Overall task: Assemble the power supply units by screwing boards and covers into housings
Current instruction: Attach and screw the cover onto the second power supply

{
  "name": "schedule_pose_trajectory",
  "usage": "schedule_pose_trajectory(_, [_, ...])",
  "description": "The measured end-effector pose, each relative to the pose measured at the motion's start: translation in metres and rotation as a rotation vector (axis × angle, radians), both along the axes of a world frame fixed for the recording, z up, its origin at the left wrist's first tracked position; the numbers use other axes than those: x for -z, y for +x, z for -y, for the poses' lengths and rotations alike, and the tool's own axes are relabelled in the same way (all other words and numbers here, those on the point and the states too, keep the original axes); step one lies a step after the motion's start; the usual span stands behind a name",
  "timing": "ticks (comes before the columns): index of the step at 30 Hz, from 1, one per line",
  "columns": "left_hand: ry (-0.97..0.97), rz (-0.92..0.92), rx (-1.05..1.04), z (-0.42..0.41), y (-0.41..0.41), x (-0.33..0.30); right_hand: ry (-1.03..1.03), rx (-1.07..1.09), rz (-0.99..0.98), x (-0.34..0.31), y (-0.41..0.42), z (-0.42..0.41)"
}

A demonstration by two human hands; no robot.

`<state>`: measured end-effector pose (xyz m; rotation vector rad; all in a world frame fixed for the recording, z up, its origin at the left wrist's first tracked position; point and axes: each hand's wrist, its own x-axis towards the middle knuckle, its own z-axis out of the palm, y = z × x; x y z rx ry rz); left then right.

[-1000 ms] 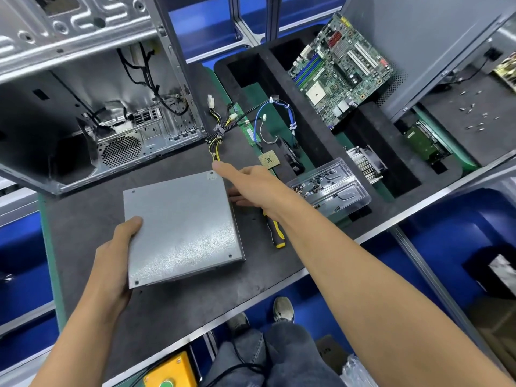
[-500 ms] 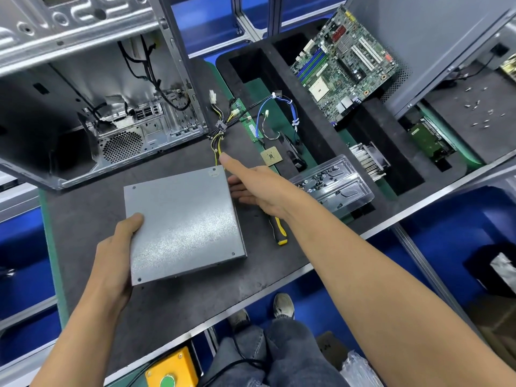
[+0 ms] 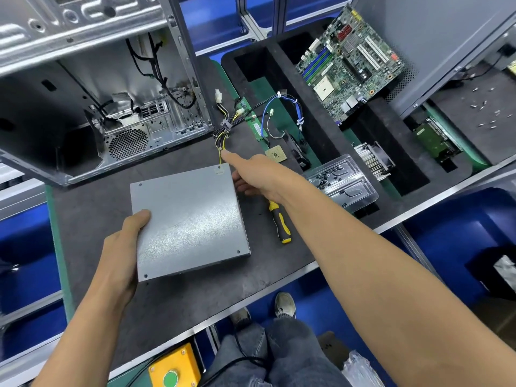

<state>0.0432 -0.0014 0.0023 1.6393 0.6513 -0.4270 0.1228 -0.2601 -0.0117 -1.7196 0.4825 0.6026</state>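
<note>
The power supply (image 3: 188,219) is bare grey sheet metal with a speckled, galvanised look and a soft sheen. The desk (image 3: 92,208) has a matt, dark grey mat, slightly rough, edged in bright metal. The case (image 3: 83,88) is dull silver pressed steel with a perforated grille. The screwdriver (image 3: 280,224) has a glossy yellow and black plastic handle. The screw tray (image 3: 343,182) is clear, shiny plastic. The foam tray (image 3: 315,121) looks matt black. The motherboard (image 3: 349,62) is glossy green. The jeans (image 3: 279,356) are faded denim.
</note>
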Motion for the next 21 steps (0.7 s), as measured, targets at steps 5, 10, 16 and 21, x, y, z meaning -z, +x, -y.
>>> schedule_pose_trajectory(5, [0.003, -0.010, 0.005, 0.000, 0.001, -0.003, 0.013, -0.087, -0.089, -0.012, 0.000, 0.007])
schedule_pose_trajectory(10, [0.024, -0.022, -0.002, 0.002, 0.004, -0.005, 0.087, -0.158, -0.062, -0.023, -0.018, 0.005])
schedule_pose_trajectory(16, [0.042, -0.023, -0.025, 0.005, 0.006, -0.005, -0.154, -0.127, 0.055, -0.025, -0.028, -0.009])
schedule_pose_trajectory(21, [0.040, -0.002, -0.062, 0.009, 0.006, -0.003, -0.249, -0.156, 0.072, -0.026, -0.028, -0.017])
